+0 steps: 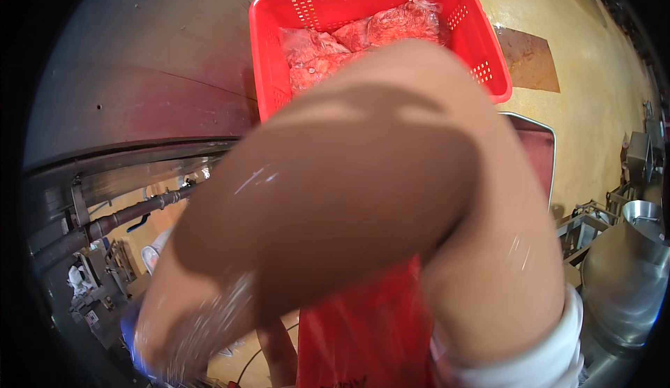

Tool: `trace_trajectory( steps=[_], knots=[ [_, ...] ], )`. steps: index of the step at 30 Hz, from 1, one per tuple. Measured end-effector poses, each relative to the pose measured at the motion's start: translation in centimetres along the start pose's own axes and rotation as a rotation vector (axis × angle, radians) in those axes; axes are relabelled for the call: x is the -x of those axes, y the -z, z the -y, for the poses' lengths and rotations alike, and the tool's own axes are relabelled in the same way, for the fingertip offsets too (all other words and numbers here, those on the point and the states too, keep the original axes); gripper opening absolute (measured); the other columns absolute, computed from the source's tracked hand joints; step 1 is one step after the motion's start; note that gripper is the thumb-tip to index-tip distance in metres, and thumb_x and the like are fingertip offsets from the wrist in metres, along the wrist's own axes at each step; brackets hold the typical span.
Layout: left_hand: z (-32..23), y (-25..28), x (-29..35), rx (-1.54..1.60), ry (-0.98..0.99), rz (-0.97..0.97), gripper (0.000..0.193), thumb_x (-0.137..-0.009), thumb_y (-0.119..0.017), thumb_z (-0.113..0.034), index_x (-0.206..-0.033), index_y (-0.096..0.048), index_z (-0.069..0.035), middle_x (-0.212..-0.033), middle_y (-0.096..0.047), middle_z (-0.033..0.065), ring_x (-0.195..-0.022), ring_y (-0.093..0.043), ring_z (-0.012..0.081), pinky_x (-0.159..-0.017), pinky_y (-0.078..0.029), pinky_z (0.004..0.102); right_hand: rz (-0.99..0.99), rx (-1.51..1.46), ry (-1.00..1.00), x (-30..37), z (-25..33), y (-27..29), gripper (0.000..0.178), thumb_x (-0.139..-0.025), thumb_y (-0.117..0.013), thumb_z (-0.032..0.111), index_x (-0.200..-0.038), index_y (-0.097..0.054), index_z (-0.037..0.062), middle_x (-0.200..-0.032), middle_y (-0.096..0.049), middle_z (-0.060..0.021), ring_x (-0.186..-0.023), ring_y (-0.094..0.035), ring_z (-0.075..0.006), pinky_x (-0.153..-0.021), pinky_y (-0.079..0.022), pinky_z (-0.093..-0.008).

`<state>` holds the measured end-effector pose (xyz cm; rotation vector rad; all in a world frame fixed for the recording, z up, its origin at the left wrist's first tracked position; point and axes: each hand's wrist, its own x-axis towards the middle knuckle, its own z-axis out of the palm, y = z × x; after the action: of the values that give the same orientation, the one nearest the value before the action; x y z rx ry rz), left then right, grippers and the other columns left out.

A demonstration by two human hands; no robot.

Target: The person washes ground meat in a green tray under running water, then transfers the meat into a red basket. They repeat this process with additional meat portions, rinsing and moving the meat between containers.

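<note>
My bent right arm [363, 178] fills the middle of the head view, very close and blurred. It rises from a white sleeve [530, 360] at the lower right, and the forearm slants down to the lower left. A blue edge, perhaps a glove cuff on my right hand [130, 336], shows at its far end; the fingers are hidden. My left hand is not seen. Beyond the elbow stands a red perforated basket [262, 60] with several pieces of raw red meat [405, 25] in it. The arm covers the basket's near side.
A dark metal surface [139, 74] with a reddish smear lies on the left, above pipes. Below the arm is a red surface [363, 332]. A metal-rimmed tray or cart [541, 151] stands right of the arm. A steel vessel [621, 283] is at the right.
</note>
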<state>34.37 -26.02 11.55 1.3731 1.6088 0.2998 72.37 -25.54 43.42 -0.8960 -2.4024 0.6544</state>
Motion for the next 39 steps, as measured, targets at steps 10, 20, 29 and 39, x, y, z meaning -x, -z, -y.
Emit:
trace_trajectory(
  steps=[10, 20, 29, 39],
  knots=[
    [8.5, 2.0, 15.3, 0.274, 0.315, -0.402, 0.021, -0.086, -0.054, -0.025, -0.082, -0.061, -0.006, -0.059, -0.041, -0.0045, -0.051, -0.038, 0.0055, -0.045, -0.033, 0.0214, -0.234, 0.618, -1.394, 31.5, -37.6, 10.2, 0.053, -0.083, -0.05, 0.051, -0.086, -0.066, 0.0001, -0.089, -0.063, -0.024, -0.085, -0.06, -0.0398, -0.075, -0.048, -0.0473],
    [10.5, 3.7, 16.6, 0.28, 0.273, -0.408, 0.021, -0.083, -0.058, -0.023, -0.076, -0.061, -0.004, -0.055, -0.045, -0.0002, -0.047, -0.041, 0.0075, -0.041, -0.034, 0.023, -0.438, -0.295, -1.081, 29.4, -37.0, 3.9, 0.044, -0.089, -0.05, 0.037, -0.103, -0.06, -0.0027, -0.092, -0.063, -0.0082, -0.084, -0.056, -0.0145, -0.077, -0.046, -0.0319],
    [-12.5, -1.7, 5.3, -0.077, -0.455, 0.062, 0.01, -0.085, -0.056, -0.007, -0.083, -0.061, 0.002, -0.07, -0.058, 0.0051, -0.065, -0.052, 0.0111, -0.06, -0.043, 0.0282, -1.358, -1.239, -0.714, 16.1, -15.0, 10.3, 0.029, -0.091, -0.054, 0.032, -0.068, -0.048, 0.0152, -0.051, -0.04, 0.0042, -0.042, -0.035, -0.0087, -0.04, -0.031, -0.0255],
    [-22.6, -8.3, 4.9, 0.642, -0.782, 0.781, 0.063, -0.091, -0.054, -0.031, -0.141, -0.023, -0.008, -0.144, -0.024, 0.0104, -0.132, -0.027, 0.0239, -0.108, -0.023, 0.0394, -1.524, -1.547, -0.241, -6.2, 15.5, 3.0, 0.024, -0.09, -0.054, 0.036, -0.087, -0.055, 0.013, -0.072, -0.055, -0.0031, -0.066, -0.054, -0.016, -0.061, -0.045, -0.0319]
  ],
)
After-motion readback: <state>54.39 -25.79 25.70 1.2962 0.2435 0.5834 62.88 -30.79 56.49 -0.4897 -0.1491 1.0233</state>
